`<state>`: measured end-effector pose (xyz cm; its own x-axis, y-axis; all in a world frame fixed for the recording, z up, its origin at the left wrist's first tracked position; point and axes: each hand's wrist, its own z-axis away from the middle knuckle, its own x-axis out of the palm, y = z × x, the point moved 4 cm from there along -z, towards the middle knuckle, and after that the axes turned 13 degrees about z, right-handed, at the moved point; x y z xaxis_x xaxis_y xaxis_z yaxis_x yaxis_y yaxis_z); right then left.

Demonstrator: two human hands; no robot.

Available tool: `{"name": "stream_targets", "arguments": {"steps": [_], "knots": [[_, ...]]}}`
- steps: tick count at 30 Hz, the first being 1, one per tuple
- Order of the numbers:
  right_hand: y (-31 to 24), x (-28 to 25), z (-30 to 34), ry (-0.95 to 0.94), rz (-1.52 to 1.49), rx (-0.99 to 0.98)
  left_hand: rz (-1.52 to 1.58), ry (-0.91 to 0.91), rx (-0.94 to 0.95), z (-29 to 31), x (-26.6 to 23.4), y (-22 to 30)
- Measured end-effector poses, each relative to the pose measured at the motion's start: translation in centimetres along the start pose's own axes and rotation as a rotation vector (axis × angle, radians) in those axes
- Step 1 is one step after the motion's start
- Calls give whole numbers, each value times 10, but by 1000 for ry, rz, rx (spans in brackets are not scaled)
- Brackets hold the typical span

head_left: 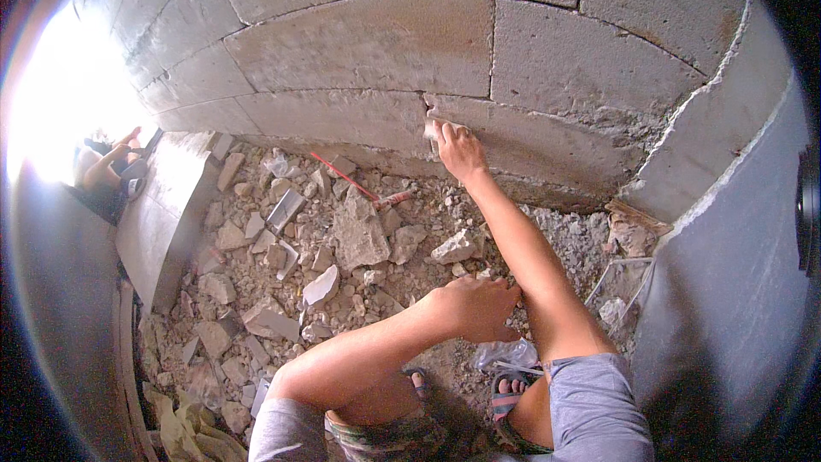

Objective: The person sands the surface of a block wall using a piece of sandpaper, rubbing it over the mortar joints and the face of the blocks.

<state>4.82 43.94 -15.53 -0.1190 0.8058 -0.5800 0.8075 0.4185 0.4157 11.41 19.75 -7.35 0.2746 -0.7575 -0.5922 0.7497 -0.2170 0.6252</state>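
Note:
My right hand (pixel 459 151) reaches up to the low grey block wall (pixel 363 124). Its fingers pinch a small pale piece (pixel 431 130) against the upright joint between two blocks of the lowest course. What that piece is made of cannot be made out. My left hand (pixel 479 308) is curled, back of the hand up, right beside my right forearm. Its fingers are mostly hidden, so whether they hold anything does not show. Below both hands lies rubble of broken stone and mortar (pixel 359 231).
A red-handled tool or rod (pixel 395 198) lies among the rubble near the wall. A pale slab (pixel 167 214) leans at the left, with another person (pixel 111 162) beyond it. Clear plastic (pixel 506 354) lies by my sandalled feet. A grey wall (pixel 727 291) rises on the right.

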Motion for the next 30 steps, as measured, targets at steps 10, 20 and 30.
{"name": "stream_targets", "arguments": {"steps": [10,20,30], "knots": [[8,-1,-1,190,-66,-6,7,17,14,9,-10,6],[-3,9,-1,-59,10,-12,-42,54,68,3,-2,0],[-9,15,2,-172,5,-36,-32,-32,18,4,-6,2]]}}
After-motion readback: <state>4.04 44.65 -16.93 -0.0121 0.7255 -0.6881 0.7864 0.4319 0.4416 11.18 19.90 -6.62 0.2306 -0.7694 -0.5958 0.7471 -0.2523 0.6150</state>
